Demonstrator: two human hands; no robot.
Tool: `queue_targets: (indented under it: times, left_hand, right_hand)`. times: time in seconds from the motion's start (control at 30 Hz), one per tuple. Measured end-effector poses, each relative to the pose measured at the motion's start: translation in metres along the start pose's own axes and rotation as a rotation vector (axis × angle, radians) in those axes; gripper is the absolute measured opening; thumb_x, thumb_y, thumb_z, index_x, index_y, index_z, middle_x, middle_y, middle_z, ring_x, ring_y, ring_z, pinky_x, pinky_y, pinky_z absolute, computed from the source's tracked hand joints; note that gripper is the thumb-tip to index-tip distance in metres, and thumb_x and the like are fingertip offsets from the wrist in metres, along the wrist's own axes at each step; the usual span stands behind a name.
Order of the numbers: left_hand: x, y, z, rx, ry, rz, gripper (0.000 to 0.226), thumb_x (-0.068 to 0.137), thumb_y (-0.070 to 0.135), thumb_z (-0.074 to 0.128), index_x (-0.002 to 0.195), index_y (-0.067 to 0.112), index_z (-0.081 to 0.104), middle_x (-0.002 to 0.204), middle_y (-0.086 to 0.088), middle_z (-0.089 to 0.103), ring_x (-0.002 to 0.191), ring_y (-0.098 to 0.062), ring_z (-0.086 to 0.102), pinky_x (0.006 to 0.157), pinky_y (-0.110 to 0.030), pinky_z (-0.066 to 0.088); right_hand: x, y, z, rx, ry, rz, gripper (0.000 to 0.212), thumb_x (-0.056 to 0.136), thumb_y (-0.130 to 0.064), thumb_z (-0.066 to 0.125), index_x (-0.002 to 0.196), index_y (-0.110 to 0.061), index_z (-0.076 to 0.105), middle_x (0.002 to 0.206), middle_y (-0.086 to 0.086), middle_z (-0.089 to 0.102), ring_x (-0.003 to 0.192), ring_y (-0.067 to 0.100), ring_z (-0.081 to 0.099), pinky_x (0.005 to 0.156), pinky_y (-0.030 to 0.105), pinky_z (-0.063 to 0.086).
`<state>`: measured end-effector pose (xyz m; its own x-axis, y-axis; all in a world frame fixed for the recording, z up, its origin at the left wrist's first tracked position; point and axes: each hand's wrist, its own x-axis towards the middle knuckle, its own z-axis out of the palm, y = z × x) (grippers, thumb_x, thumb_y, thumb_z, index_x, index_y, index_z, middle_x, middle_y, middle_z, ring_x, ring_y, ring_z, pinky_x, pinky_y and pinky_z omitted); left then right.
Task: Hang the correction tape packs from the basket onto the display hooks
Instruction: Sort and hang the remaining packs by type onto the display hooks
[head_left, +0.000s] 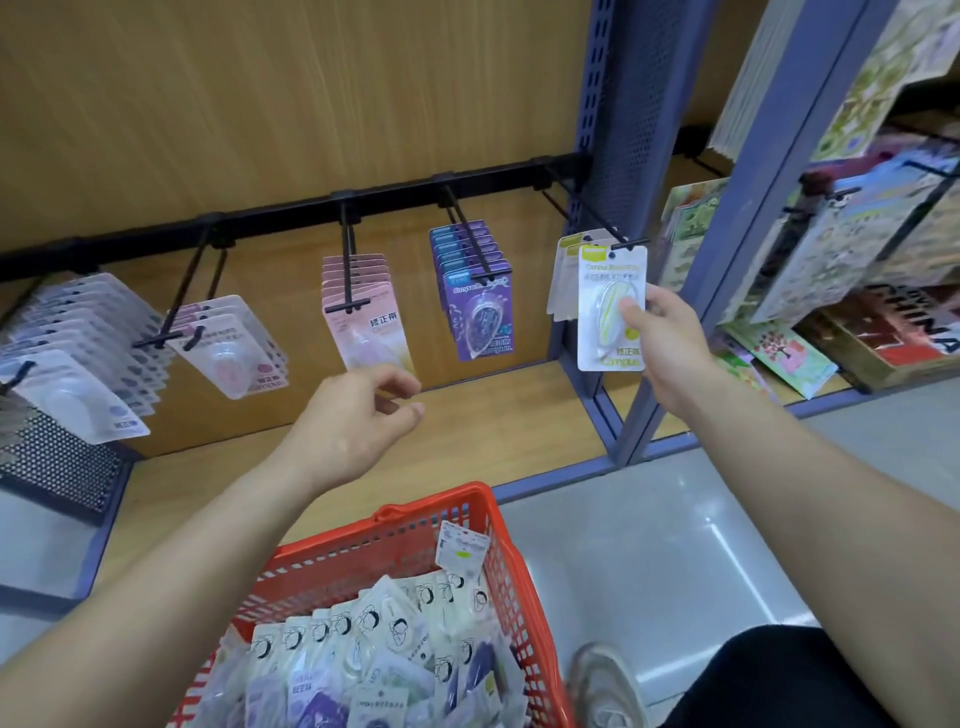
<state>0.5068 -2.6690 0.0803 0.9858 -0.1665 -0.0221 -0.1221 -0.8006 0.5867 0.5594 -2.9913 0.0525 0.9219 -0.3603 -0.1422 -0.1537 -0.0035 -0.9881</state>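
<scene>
Right hand (670, 343) pinches the yellow-green correction tape pack (605, 332) at the hook tip (631, 242) — miss the hang hole and it could drop; left hand (358, 421) loose, empty.

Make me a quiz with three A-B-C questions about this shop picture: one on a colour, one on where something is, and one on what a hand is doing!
1. What colour is the basket?
A) blue
B) red
C) yellow

2. Where is the right hand holding its green-and-white pack?
A) inside the basket
B) flat on the floor
C) up at the rightmost hook

3. What is the left hand doing?
A) holding nothing
B) gripping a purple pack
C) pulling the basket's handle

Answers:
1 B, because its plastic mesh walls are red.
2 C, because the pack's top sits at the tip of the rightmost hook.
3 A, because its fingers are loosely curled in the air with nothing between them.
</scene>
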Motion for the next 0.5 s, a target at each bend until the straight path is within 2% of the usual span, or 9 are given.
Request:
queue_targets:
  times: [0.07, 0.1, 0.17, 0.2, 0.27, 0.37, 0.43, 0.5]
  left_hand:
    - [0.001, -0.001, 0.001, 0.001, -0.004, 0.005, 0.011, 0.093, 0.027, 0.072, 0.104, 0.027, 0.069, 0.105, 0.011, 0.071, 0.087, 0.003, 0.065, 0.069, -0.002, 0.038]
    - [0.001, -0.002, 0.002, 0.006, -0.011, 0.009, 0.011, 0.093, 0.027, 0.072, 0.103, 0.027, 0.069, 0.104, 0.011, 0.071, 0.087, 0.003, 0.065, 0.069, -0.002, 0.039]
    - [0.001, -0.004, 0.003, 0.020, -0.023, 0.021, 0.011, 0.093, 0.027, 0.072, 0.104, 0.026, 0.069, 0.104, 0.010, 0.071, 0.087, 0.002, 0.066, 0.071, -0.004, 0.041]
    - [0.002, -0.006, 0.004, 0.021, -0.027, 0.028, 0.012, 0.093, 0.027, 0.072, 0.105, 0.025, 0.070, 0.105, 0.010, 0.071, 0.087, 0.001, 0.066, 0.072, -0.007, 0.042]
    - [0.001, -0.007, 0.003, 0.026, -0.032, 0.035, 0.014, 0.093, 0.027, 0.072, 0.107, 0.023, 0.070, 0.105, 0.009, 0.071, 0.087, -0.002, 0.066, 0.075, -0.015, 0.047]
    - [-0.001, -0.011, 0.002, 0.057, -0.048, 0.026, 0.019, 0.094, 0.030, 0.071, 0.111, 0.022, 0.069, 0.105, 0.010, 0.069, 0.090, -0.007, 0.067, 0.084, -0.030, 0.052]
    - [-0.005, -0.016, 0.001, 0.074, -0.074, 0.020, 0.020, 0.094, 0.032, 0.070, 0.112, 0.023, 0.068, 0.106, 0.011, 0.068, 0.091, -0.008, 0.066, 0.086, -0.033, 0.053]
    - [-0.015, -0.023, 0.001, 0.078, -0.105, 0.006, 0.021, 0.094, 0.035, 0.069, 0.112, 0.026, 0.066, 0.107, 0.013, 0.067, 0.092, -0.008, 0.066, 0.086, -0.033, 0.053]
  right_hand:
    - [0.003, 0.002, 0.001, -0.035, 0.016, -0.018, 0.027, 0.105, -0.023, 0.055, 0.132, -0.020, 0.063, 0.117, -0.003, 0.073, 0.107, 0.020, 0.071, 0.089, 0.045, 0.060]
    - [0.005, 0.002, 0.001, -0.064, 0.021, -0.031, 0.028, 0.106, -0.023, 0.054, 0.133, -0.020, 0.062, 0.117, -0.005, 0.072, 0.106, 0.017, 0.071, 0.082, 0.036, 0.061]
    - [0.008, 0.002, 0.005, -0.150, 0.023, -0.068, 0.030, 0.106, -0.024, 0.053, 0.135, -0.020, 0.059, 0.118, -0.006, 0.070, 0.104, 0.011, 0.068, 0.069, 0.022, 0.054]
    - [0.011, 0.003, 0.008, -0.194, 0.022, -0.081, 0.031, 0.106, -0.026, 0.053, 0.137, -0.020, 0.058, 0.120, -0.006, 0.068, 0.105, 0.012, 0.067, 0.069, 0.021, 0.051]
    - [0.018, 0.004, 0.014, -0.309, 0.027, -0.082, 0.037, 0.105, -0.031, 0.052, 0.141, -0.022, 0.055, 0.127, -0.003, 0.065, 0.111, 0.018, 0.063, 0.078, 0.029, 0.047]
    - [0.019, 0.008, 0.018, -0.640, 0.009, 0.001, 0.057, 0.103, -0.043, 0.055, 0.150, -0.013, 0.045, 0.144, 0.008, 0.056, 0.123, 0.030, 0.057, 0.084, 0.031, 0.039]
    - [0.007, 0.015, 0.017, -0.834, -0.072, 0.039, 0.067, 0.101, -0.047, 0.058, 0.151, -0.007, 0.040, 0.147, 0.014, 0.053, 0.129, 0.034, 0.054, 0.086, 0.035, 0.043]
    - [-0.011, 0.023, 0.020, -1.000, -0.225, 0.007, 0.067, 0.099, -0.049, 0.060, 0.148, -0.006, 0.044, 0.144, 0.015, 0.055, 0.128, 0.033, 0.054, 0.096, 0.040, 0.049]
